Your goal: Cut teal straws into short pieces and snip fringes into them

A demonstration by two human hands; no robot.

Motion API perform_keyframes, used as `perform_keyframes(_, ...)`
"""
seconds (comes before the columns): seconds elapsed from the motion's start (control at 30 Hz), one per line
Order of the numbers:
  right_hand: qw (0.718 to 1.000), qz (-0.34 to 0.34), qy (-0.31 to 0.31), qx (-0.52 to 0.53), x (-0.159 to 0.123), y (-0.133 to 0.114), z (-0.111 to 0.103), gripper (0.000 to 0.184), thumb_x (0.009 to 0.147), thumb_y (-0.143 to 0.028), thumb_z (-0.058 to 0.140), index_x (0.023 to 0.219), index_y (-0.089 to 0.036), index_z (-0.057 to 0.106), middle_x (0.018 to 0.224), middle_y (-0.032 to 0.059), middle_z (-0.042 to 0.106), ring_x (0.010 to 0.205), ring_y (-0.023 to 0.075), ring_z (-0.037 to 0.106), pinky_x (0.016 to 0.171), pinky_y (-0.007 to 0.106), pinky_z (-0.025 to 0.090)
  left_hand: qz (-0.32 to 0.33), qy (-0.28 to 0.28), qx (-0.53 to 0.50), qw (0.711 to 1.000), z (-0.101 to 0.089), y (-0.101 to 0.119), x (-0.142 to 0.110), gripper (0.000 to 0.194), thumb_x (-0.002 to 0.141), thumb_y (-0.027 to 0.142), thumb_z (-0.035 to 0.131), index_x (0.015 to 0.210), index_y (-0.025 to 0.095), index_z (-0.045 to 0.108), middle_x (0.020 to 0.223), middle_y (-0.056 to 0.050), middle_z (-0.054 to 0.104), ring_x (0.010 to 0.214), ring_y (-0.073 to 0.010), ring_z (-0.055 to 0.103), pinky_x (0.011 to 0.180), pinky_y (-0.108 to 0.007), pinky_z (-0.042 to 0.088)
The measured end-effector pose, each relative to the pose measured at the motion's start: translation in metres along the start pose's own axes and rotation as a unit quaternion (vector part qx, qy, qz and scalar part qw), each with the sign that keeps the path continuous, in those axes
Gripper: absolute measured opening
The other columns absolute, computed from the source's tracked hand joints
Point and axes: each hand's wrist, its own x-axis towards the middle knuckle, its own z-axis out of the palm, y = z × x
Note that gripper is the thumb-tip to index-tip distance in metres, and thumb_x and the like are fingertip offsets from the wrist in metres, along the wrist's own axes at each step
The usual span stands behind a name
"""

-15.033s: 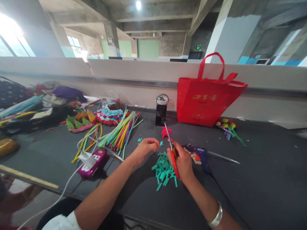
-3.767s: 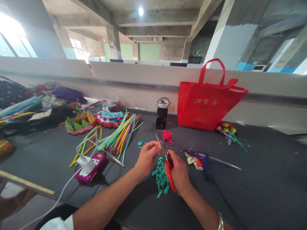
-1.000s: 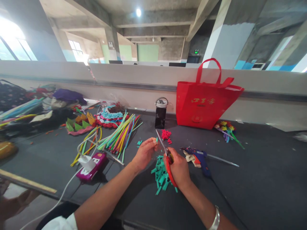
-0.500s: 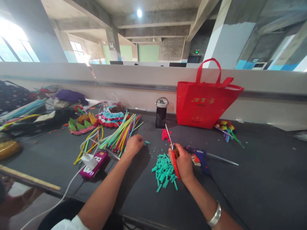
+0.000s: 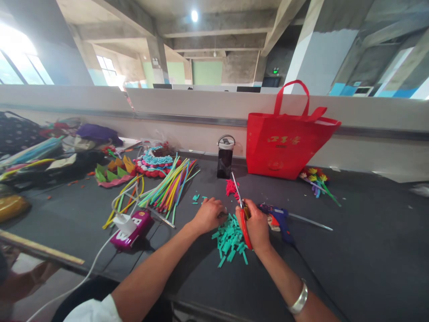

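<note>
My left hand (image 5: pixel 210 214) is over the upper left edge of a pile of short teal cut pieces (image 5: pixel 231 241), its fingers curled down and partly hidden. Whatever they may pinch does not show. In my right hand (image 5: pixel 258 226) is a pair of scissors with red handles (image 5: pixel 245 230), blades pointing up and away over the table. Beyond the blades lies a small heap of red pieces (image 5: pixel 230 188). A few loose teal bits (image 5: pixel 195 197) are scattered behind my left hand. To its left rests a bundle of multicoloured fuzzy stems (image 5: pixel 177 185).
A blue glue gun (image 5: pixel 283 223) lies right of my right hand, its cord trailing forward. Behind stand a dark bottle (image 5: pixel 225 161) and a red bag (image 5: pixel 284 145). At left are a purple power strip (image 5: pixel 136 230) with a white plug and a paper-petal craft (image 5: pixel 114 173).
My left hand has moved right and nearer, from beside the stems to the teal pile. Loose teal bits show where it was. My right hand with the scissors has hardly moved.
</note>
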Motion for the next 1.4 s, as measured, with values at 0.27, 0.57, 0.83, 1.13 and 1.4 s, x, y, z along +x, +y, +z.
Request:
perform_keyframes(0.27, 1.0, -0.005, -0.001, -0.009, -0.001, -0.003, -0.001, 0.029, 0.088, -0.037, 0.051, 0.105, -0.018, 0.065, 0.08, 0.0061, 0.073, 0.069, 0.0202, 0.068, 0.064, 0.027, 0.047, -0.119, -0.022, -0.128, 0.984, 0.006, 0.001, 0.002, 0.008, 0.065, 0.012, 0.061, 0.067, 0.018, 0.066, 0.061, 0.0, 0.056, 0.059, -0.0138, 0.048, 0.062, -0.027, 0.034)
perform_keyframes(0.57, 0.988, -0.006, -0.037, 0.147, -0.004, -0.003, 0.005, 0.035, 0.087, -0.034, 0.055, 0.118, -0.018, 0.057, 0.104, 0.0082, 0.071, 0.088, 0.0191, 0.068, 0.08, 0.03, 0.053, -0.211, -0.037, -0.402, 0.89, -0.002, 0.018, 0.0, 0.012, 0.065, 0.024, 0.07, 0.069, 0.014, 0.066, 0.061, 0.002, 0.059, 0.056, -0.009, 0.047, 0.057, -0.022, 0.036)
perform_keyframes(0.83, 0.994, -0.013, 0.0, 0.108, -0.006, -0.007, 0.005, 0.035, 0.088, -0.035, 0.053, 0.117, -0.017, 0.056, 0.102, 0.009, 0.071, 0.087, 0.0198, 0.069, 0.081, 0.032, 0.054, -0.241, 0.057, -0.569, 0.784, -0.009, 0.024, 0.002, 0.01, 0.067, 0.021, 0.073, 0.073, 0.015, 0.068, 0.065, 0.001, 0.06, 0.058, -0.0082, 0.05, 0.061, -0.021, 0.039)
perform_keyframes(1.13, 0.996, -0.082, -0.033, 0.015, -0.013, -0.008, 0.016, 0.039, 0.083, -0.019, 0.055, 0.121, -0.016, 0.058, 0.108, 0.0114, 0.066, 0.1, 0.0236, 0.063, 0.089, 0.039, 0.053, -0.233, 0.123, -0.684, 0.68, -0.01, 0.033, 0.005, 0.02, 0.07, 0.026, 0.077, 0.08, 0.017, 0.063, 0.068, 0.002, 0.06, 0.059, -0.0082, 0.052, 0.062, -0.022, 0.041)
perform_keyframes(1.4, 0.997, -0.07, -0.031, -0.022, -0.012, -0.005, 0.016, 0.045, 0.078, -0.012, 0.051, 0.122, -0.015, 0.057, 0.107, 0.0116, 0.066, 0.099, 0.025, 0.063, 0.088, 0.04, 0.053, -0.229, 0.122, -0.668, 0.698, -0.005, 0.036, 0.001, 0.017, 0.07, 0.022, 0.077, 0.077, 0.015, 0.064, 0.065, 0.002, 0.06, 0.058, -0.008, 0.051, 0.063, -0.023, 0.04)
